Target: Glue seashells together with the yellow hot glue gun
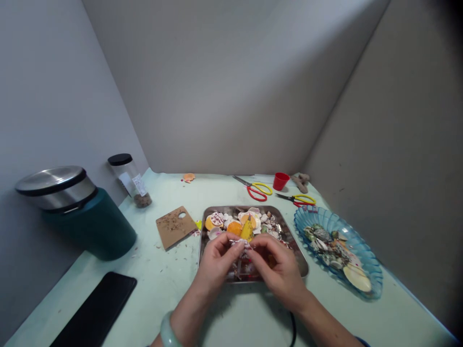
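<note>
My left hand and my right hand meet over the near part of a square metal tray. Both pinch a small whitish, speckled piece between their fingertips; I cannot make out what it is. A yellow-handled tool pokes up just beyond the fingers. The tray holds several shells, orange, white and patterned. A pale green bangle sits on my left wrist.
A blue glass dish with shells stands right of the tray. Two scissors, a red cup, a brown cutting board, a black-lidded jar, a steel-lidded green bin and a black phone lie around.
</note>
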A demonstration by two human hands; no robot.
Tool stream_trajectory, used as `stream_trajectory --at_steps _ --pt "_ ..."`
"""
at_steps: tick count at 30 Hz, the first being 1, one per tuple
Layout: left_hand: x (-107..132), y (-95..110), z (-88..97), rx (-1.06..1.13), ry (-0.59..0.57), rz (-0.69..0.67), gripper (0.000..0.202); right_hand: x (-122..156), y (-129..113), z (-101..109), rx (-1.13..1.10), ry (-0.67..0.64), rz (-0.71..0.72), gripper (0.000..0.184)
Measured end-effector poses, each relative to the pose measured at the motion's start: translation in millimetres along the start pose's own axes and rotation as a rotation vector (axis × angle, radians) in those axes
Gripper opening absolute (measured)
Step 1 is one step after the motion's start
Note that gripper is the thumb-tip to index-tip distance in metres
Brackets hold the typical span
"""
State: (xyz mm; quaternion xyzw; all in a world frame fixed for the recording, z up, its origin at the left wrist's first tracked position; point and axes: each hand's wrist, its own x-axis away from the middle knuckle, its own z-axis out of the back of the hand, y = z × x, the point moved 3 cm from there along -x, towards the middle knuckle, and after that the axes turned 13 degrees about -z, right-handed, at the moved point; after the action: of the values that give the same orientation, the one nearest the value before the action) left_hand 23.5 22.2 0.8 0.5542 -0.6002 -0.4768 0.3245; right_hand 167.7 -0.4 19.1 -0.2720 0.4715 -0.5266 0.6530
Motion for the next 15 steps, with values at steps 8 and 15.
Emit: stream_trajectory --at_steps 8,15 --pt "-3.2 2.4 -0.5 -0.042 0.000 -0.056 0.026 0.3 -0.8 -0.7 0.020 -0.011 0.005 0.011" --pt "-3.0 2.2 1.7 -0.059 -0.008 -0.084 0.025 0.4 -1.3 -0.6 0.022 -0.027 0.021 0.010"
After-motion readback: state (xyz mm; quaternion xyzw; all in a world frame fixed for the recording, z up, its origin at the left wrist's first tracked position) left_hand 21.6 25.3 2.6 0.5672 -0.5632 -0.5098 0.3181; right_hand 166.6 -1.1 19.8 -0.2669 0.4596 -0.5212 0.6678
